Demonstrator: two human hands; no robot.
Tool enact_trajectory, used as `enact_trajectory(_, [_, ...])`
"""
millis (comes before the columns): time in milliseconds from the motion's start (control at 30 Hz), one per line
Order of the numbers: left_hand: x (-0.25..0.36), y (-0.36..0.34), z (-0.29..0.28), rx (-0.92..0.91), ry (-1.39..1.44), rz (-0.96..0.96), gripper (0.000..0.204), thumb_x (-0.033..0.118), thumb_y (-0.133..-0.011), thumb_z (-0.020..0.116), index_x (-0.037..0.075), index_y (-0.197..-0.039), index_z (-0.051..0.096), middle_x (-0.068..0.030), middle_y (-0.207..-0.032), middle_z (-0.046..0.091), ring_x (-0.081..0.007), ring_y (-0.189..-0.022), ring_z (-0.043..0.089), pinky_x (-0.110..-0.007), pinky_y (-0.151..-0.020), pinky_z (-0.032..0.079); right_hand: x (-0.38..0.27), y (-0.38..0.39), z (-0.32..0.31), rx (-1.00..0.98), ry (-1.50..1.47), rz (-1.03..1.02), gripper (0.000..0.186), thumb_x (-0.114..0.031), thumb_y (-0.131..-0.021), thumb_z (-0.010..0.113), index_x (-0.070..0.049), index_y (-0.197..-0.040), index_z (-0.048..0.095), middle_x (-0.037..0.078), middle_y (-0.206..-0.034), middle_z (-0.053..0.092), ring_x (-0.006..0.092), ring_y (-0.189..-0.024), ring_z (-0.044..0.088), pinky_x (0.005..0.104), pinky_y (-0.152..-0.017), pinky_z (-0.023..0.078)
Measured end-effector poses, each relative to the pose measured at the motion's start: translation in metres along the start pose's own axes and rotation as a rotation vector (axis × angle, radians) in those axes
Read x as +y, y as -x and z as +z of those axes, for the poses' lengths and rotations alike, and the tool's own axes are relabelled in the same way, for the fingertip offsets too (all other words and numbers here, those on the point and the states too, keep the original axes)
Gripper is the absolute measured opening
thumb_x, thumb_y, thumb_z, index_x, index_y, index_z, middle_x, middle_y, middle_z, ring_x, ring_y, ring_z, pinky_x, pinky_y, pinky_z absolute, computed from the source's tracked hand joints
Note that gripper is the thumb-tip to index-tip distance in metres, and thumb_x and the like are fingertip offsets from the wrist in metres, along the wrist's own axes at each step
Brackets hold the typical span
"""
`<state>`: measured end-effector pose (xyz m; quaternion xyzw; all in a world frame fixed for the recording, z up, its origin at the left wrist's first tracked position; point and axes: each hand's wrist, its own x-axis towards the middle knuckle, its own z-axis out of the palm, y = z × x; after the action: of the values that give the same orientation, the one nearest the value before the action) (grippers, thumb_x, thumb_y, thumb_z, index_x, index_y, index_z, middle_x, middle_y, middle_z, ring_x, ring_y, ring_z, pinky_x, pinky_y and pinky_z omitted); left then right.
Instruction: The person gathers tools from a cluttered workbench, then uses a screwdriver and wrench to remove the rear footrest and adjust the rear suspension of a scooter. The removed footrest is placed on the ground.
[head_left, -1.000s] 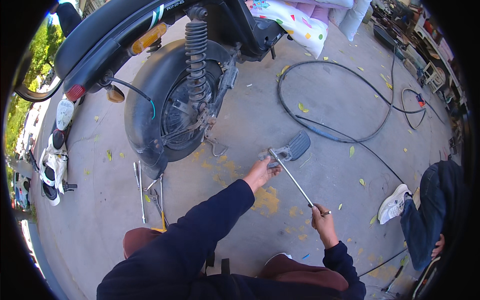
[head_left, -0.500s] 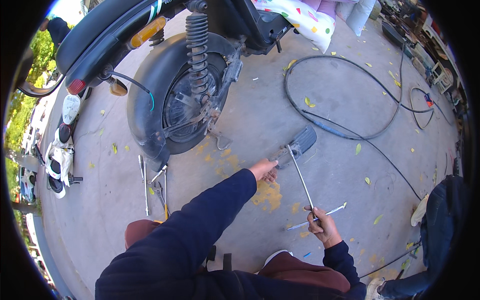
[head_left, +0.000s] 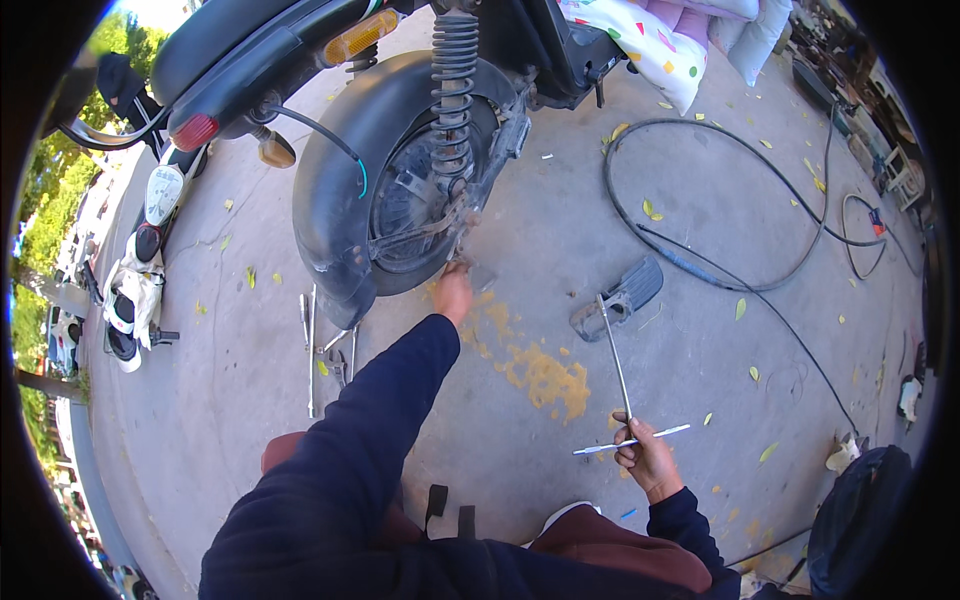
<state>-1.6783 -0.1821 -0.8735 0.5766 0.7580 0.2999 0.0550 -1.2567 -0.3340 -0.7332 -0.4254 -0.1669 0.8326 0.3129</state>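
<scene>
My right hand (head_left: 648, 462) is closed round a T-handle socket wrench (head_left: 615, 358) where its crossbar meets the shaft; the shaft points away from me. Beyond its tip, a dusty, ribbed black footrest (head_left: 618, 298) lies on the concrete. My left hand (head_left: 454, 293) reaches to the lower right of the scooter's rear wheel (head_left: 345, 200), by the metal bracket at the hub. Its fingertips are mostly hidden there, so whether they grip anything does not show. A black coil shock absorber (head_left: 453, 95) stands above the hub.
Several hand tools, including a long wrench (head_left: 312, 350) and an adjustable wrench (head_left: 337, 366), lie left of my left forearm. A black hose (head_left: 690, 265) loops at the right. White scooters (head_left: 130, 300) stand far left. Another person's dark clothing (head_left: 860, 520) shows at lower right.
My left hand has moved from beside the footrest, left and away from me, to the bracket under the wheel hub. My right hand still holds the T-handle socket wrench. The view has shifted slightly.
</scene>
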Motion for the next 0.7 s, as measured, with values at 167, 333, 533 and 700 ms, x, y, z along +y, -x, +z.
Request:
enact_trajectory(167, [0.009, -0.004, 0.004, -0.137, -0.297, 0.052, 0.015, 0.013, -0.083, 0.050, 0.007, -0.091, 0.061, -0.0134, -0.095, 0.064, -0.0319, -0.081, 0.064, -0.040, -0.065, 0.050, 0.003, 0.003, 0.005, -0.012, 0.110, 0.032, 0.036, -0.025, -0.095, 0.045, 0.004, -0.118, 0.047, 0.007, -0.074, 0.058, 0.0078, -0.052, 0.033, 0.0213, -0.048, 0.029])
enact_trajectory(333, [0.012, -0.018, 0.015, -0.395, -0.478, -0.114, 0.016, 0.016, -0.085, 0.048, 0.008, -0.090, 0.061, -0.0152, -0.089, 0.066, -0.0316, -0.074, 0.066, -0.042, -0.060, 0.051, 0.004, 0.002, 0.009, 0.008, 0.091, 0.094, 0.035, -0.023, -0.095, 0.045, 0.004, -0.117, 0.047, 0.008, -0.074, 0.058, 0.0088, -0.054, 0.035, 0.0215, -0.050, 0.030])
enact_trajectory(533, [0.026, -0.033, 0.011, -0.263, 0.018, -0.323, 0.041, 0.032, -0.088, 0.046, -0.005, -0.103, 0.058, -0.0262, -0.100, 0.061, -0.0365, -0.098, 0.059, -0.040, -0.081, 0.047, 0.005, -0.001, 0.007, 0.005, 0.080, 0.127, 0.034, -0.022, -0.095, 0.044, 0.004, -0.117, 0.047, 0.008, -0.073, 0.057, 0.0094, -0.053, 0.035, 0.0221, -0.049, 0.030])
enact_trajectory(700, [0.027, -0.038, 0.009, -0.298, 0.012, -0.336, 0.043, 0.033, -0.087, 0.043, -0.006, -0.098, 0.058, -0.0276, -0.104, 0.059, -0.0369, -0.105, 0.055, -0.040, -0.087, 0.043, 0.005, -0.005, 0.005, 0.012, 0.065, 0.143, 0.036, -0.023, -0.095, 0.044, 0.004, -0.118, 0.047, 0.008, -0.074, 0.057, 0.0089, -0.052, 0.035, 0.0217, -0.048, 0.029])
